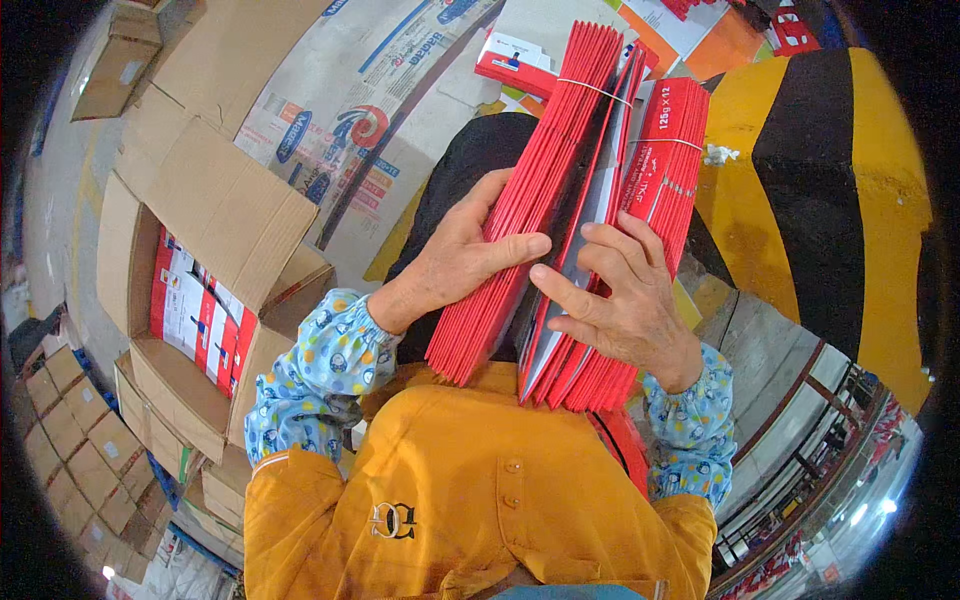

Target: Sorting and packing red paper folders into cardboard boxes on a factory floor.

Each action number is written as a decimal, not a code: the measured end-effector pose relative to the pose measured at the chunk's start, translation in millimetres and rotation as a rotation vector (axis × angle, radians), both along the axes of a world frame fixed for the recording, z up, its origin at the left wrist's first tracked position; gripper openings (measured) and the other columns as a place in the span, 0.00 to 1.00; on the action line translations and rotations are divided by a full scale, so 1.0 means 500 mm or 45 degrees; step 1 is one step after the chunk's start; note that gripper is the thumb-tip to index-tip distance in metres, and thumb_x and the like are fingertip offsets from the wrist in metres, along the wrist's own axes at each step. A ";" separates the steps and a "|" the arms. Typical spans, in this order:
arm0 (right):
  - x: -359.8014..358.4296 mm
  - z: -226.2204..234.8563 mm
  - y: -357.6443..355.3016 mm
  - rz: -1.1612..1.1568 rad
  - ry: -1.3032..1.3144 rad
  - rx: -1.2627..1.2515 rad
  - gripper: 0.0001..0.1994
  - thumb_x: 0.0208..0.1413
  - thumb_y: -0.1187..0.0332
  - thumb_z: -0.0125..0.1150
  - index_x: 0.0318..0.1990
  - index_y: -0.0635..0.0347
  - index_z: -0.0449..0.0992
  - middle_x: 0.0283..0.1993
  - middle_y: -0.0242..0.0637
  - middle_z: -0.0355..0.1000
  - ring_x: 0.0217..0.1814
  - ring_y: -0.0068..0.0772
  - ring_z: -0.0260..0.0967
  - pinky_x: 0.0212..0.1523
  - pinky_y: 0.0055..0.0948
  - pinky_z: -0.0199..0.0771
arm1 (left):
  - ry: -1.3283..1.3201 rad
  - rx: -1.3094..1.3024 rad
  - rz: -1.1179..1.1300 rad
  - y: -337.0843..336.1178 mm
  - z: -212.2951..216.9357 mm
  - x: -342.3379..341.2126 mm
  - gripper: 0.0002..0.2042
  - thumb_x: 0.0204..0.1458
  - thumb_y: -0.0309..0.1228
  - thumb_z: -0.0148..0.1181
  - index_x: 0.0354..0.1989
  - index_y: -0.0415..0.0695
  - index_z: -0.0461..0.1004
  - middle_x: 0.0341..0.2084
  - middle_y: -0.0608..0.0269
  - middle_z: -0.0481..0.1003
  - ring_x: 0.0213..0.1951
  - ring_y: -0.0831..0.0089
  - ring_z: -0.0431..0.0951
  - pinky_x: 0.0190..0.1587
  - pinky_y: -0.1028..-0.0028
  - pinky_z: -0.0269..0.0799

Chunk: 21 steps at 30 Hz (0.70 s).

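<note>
A thick bundle of flat, folded red cartons (545, 190) stands on edge in front of my chest, parted down the middle. My left hand (465, 250) is closed round the left part, its thumb lying across the edges. My right hand (630, 295) grips the right part (672, 150), with curled, slightly spread fingers reaching into the gap. Several cartons (600, 190) lean apart there, showing grey inner faces. A thin pale band (590, 88) crosses the top of the left part, and another band (665, 140) crosses the right. My fingertips under the bundle are hidden.
At the left, an open cardboard box (195, 400) holds red and white cartons (195, 310). Printed cardboard sheets (350, 120) lie beyond it. A yellow and black striped block (810, 190) stands at the right. More red and white packs (515, 65) lie at the far side.
</note>
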State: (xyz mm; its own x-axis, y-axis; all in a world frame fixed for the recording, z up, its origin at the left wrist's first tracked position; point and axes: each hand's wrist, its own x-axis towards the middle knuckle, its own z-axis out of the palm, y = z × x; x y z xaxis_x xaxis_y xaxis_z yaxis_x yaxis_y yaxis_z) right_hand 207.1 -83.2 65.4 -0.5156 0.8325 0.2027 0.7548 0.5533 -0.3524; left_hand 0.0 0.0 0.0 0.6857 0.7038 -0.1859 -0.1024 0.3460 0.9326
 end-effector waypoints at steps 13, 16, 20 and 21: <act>-0.007 0.006 0.005 -0.010 -0.044 0.002 0.23 0.38 0.57 0.73 0.47 0.41 0.78 0.43 0.32 0.66 0.58 0.38 0.64 0.61 0.48 0.60 | -0.045 0.007 0.020 -0.007 0.004 0.011 0.31 0.57 0.37 0.63 0.64 0.36 0.57 0.52 0.56 0.69 0.51 0.72 0.71 0.54 0.72 0.70; -0.009 0.005 0.005 -0.024 -0.021 0.008 0.22 0.38 0.58 0.73 0.46 0.42 0.77 0.46 0.33 0.66 0.59 0.40 0.64 0.59 0.48 0.61 | -0.053 0.007 0.022 -0.009 0.000 0.014 0.30 0.58 0.37 0.63 0.64 0.36 0.58 0.52 0.56 0.69 0.51 0.72 0.71 0.54 0.72 0.70; -0.010 0.002 0.007 -0.045 0.051 0.074 0.19 0.37 0.59 0.73 0.40 0.45 0.76 0.48 0.34 0.67 0.61 0.43 0.63 0.59 0.49 0.62 | 0.028 0.111 0.032 -0.006 -0.006 0.005 0.29 0.58 0.36 0.62 0.63 0.36 0.59 0.51 0.56 0.70 0.51 0.73 0.71 0.54 0.71 0.70; -0.009 0.005 0.005 -0.051 0.033 0.068 0.18 0.37 0.59 0.73 0.38 0.46 0.76 0.49 0.34 0.66 0.62 0.44 0.62 0.60 0.50 0.62 | 0.042 0.102 0.035 -0.004 -0.005 0.003 0.29 0.58 0.35 0.62 0.64 0.37 0.59 0.51 0.58 0.70 0.52 0.74 0.71 0.54 0.72 0.69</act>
